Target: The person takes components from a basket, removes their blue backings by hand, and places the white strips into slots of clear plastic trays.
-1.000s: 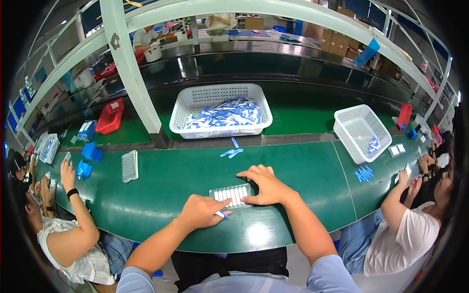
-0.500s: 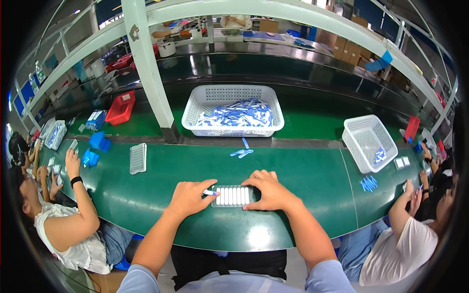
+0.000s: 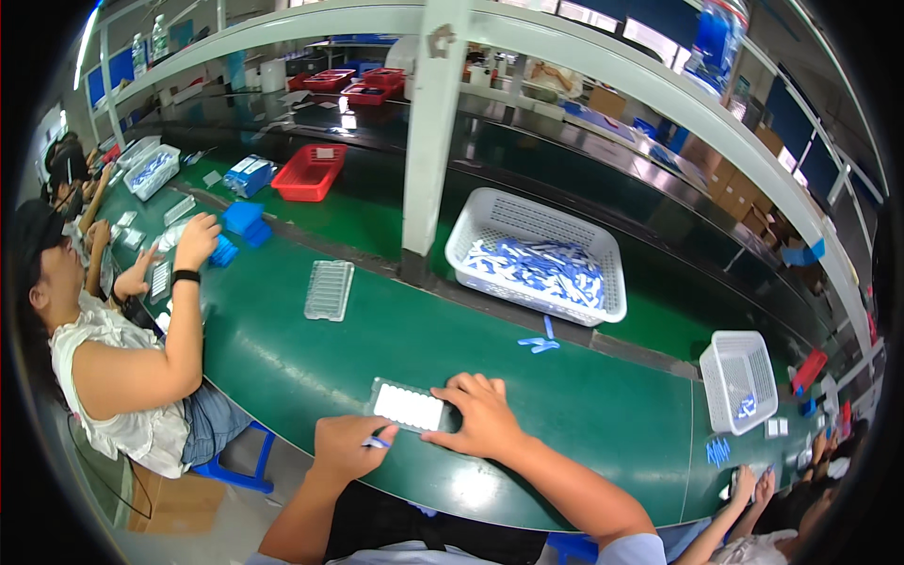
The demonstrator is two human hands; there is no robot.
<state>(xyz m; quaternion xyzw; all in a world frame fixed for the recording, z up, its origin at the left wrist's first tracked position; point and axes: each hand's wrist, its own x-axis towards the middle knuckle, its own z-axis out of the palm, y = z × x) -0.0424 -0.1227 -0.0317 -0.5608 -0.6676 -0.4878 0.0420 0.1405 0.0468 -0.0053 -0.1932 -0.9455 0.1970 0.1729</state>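
Observation:
A clear plastic tray [image 3: 375,392] holds a row of several white pieces [image 3: 408,407] side by side. My right hand [image 3: 482,416] grips the tray's right end between thumb and fingers. Just by the near left edge is my left hand [image 3: 347,448], closed, with a small blue-and-white stick [image 3: 375,441] poking out from its fingers. Whether the left hand touches the tray, I cannot tell. Beyond the hands, an open-topped clear ribbed tray [image 3: 329,291] lies on the green table [image 3: 273,334].
A white basket [image 3: 612,315] of blue-and-white sticks stands past a white post [image 3: 428,141]. Loose blue sticks [image 3: 540,346] lie before it. Another white basket [image 3: 706,377] is at right. Blue packets [image 3: 247,222] and a red basket [image 3: 309,174] are at left. People work at both sides.
The view has swung left, so the scene sits further right and tilted. My left hand has slid from the tray's left end to its near edge, keeping the stick. The right hand still grips the tray.

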